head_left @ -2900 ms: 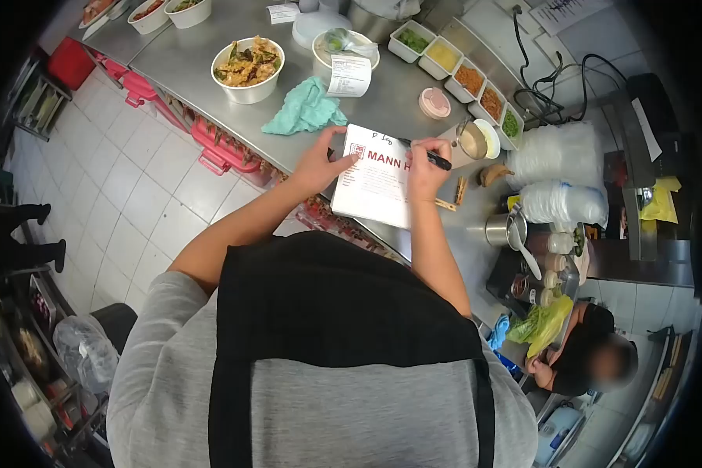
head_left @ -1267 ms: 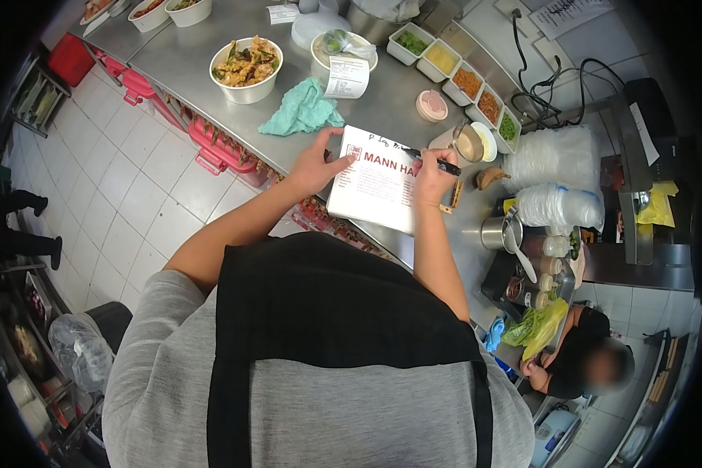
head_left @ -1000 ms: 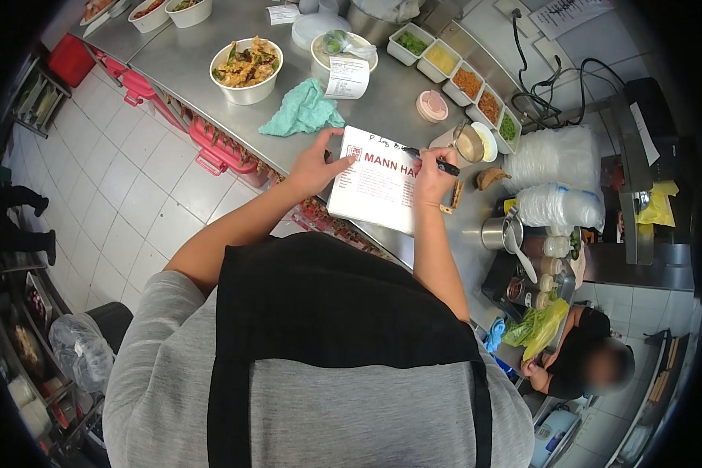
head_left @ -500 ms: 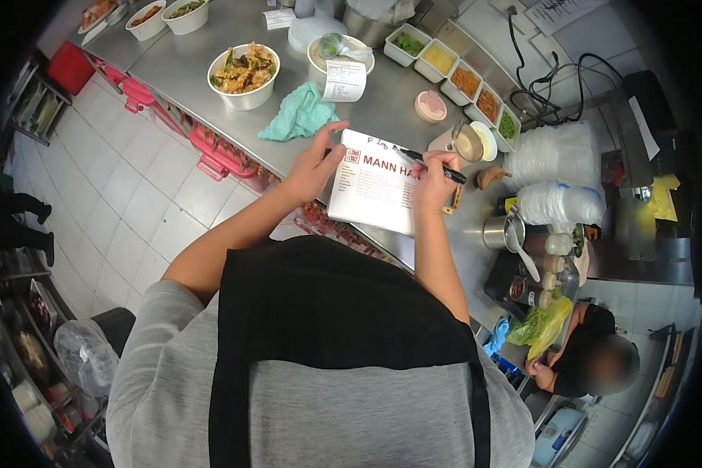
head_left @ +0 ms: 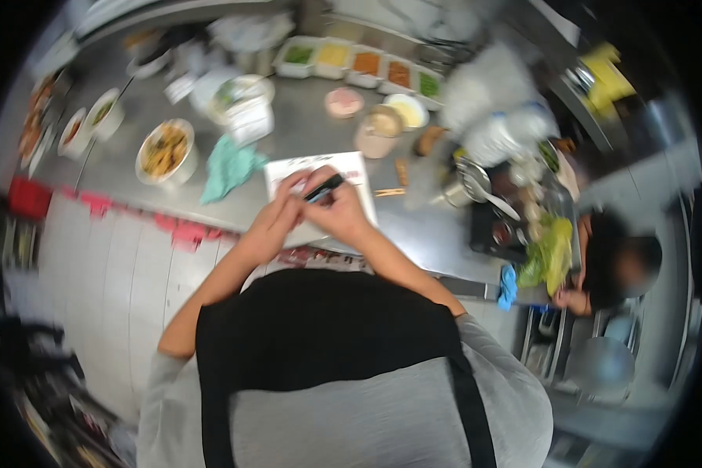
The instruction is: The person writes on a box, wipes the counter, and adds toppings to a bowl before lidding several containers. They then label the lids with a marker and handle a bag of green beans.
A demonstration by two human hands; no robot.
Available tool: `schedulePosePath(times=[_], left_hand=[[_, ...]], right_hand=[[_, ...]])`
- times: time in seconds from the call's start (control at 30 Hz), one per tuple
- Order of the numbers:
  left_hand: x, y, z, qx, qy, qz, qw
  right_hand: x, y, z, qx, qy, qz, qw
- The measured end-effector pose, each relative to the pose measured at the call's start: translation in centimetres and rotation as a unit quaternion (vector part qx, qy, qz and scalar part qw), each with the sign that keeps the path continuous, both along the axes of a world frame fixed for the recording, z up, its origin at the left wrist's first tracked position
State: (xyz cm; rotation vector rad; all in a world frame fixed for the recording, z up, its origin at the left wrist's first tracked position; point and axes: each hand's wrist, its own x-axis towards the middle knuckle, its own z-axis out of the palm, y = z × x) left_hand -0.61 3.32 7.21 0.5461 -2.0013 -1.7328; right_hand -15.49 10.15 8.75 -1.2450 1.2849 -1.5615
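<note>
Just beyond my black apron (head_left: 327, 331), my right hand (head_left: 341, 218) pinches the black marker (head_left: 324, 189) over the printed pad (head_left: 281, 170). My left hand (head_left: 277, 220) meets it, fingers bunched; I cannot tell whether they grip anything. The pad lies on the steel counter (head_left: 433, 238), between the teal cloth (head_left: 231, 169) and a wooden clothespin (head_left: 390, 192). Farther back are a pink-topped tub (head_left: 343, 102) and a row of filled white containers (head_left: 364, 67).

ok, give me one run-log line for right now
right hand: holds pen | left hand: fingers at pen, grip unclear | paper: at counter edge, below hands | cloth: beside paper | view: blurred
</note>
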Motion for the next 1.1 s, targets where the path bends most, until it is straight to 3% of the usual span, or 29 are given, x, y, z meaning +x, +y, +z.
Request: schedulePosePath(times=[0.03,0.07,0.13,0.2,0.23,0.27,0.3,0.33,0.4,0.43,0.53,0.57,0.63,0.67,0.73,0.8,0.87,1.0,1.1], left_hand=[[-0.1,0.6,-0.5,0.022,0.069,-0.016,0.997],[0.2,1.5,0.5,0.100,0.048,0.022,0.994],[1.3,1.2,0.5,0.063,-0.002,0.016,0.998],[1.8,1.7,2.6,0.004,-0.008,0.019,1.000],[1.9,2.0,4.6,0.002,-0.022,-0.010,1.000],[1.6,2.3,6.3,-0.053,0.034,-0.024,0.998],[1.3,2.4,9.3,-0.232,0.024,-0.063,0.970],[0.9,3.4,11.9,-0.282,0.048,-0.073,0.955],[-0.1,4.8,16.5,-0.357,0.190,-0.110,0.908],[-0.3,5.1,18.1,-0.389,0.230,-0.189,0.872],[-1.0,7.5,20.4,-0.437,0.318,-0.264,0.799],[-1.4,7.1,19.7,-0.469,0.270,-0.200,0.816],[-2.6,5.8,17.2,-0.398,0.205,-0.123,0.885],[-3.6,4.7,16.1,-0.294,0.190,-0.104,0.931],[-4.6,2.5,13.9,-0.074,0.160,-0.038,0.984],[-2.8,1.4,11.6,0.023,0.153,-0.020,0.988],[-1.1,1.0,9.6,0.119,0.168,-0.009,0.978],[0.6,2.0,7.6,0.147,0.192,0.039,0.970],[1.6,3.5,7.2,0.079,0.118,0.095,0.985]], right_hand=[[-0.8,0.8,-1.0,0.017,-0.025,0.013,0.999],[-1.8,1.6,-1.9,0.028,-0.050,0.028,0.998],[-2.4,4.8,1.9,0.095,-0.143,0.055,0.984],[-3.9,6.1,1.4,0.019,-0.189,0.129,0.973],[-3.8,6.9,2.8,-0.002,-0.108,0.101,0.989],[-3.4,7.6,5.0,-0.021,-0.027,0.073,0.997],[-3.1,8.1,7.2,-0.088,0.066,0.052,0.993],[-2.6,8.8,9.6,-0.150,0.157,0.032,0.976],[-1.7,10.3,13.5,-0.258,0.160,0.022,0.953],[-1.8,11.2,14.7,-0.279,0.164,0.034,0.946],[-2.7,12.9,16.3,-0.314,0.160,0.100,0.930],[-3.6,13.0,16.8,-0.315,0.222,0.077,0.920],[-6.6,13.4,18.1,-0.316,0.348,-0.021,0.882],[-8.7,14.1,18.9,-0.342,0.411,-0.150,0.832],[-15.0,15.1,20.4,-0.359,0.488,-0.414,0.679],[-20.7,16.0,23.4,-0.230,0.545,-0.562,0.579],[-29.4,16.1,24.8,-0.152,0.694,-0.533,0.459],[-41.3,14.7,24.8,0.019,0.749,-0.473,0.464],[-45.0,13.8,25.3,0.051,0.769,-0.406,0.491]])
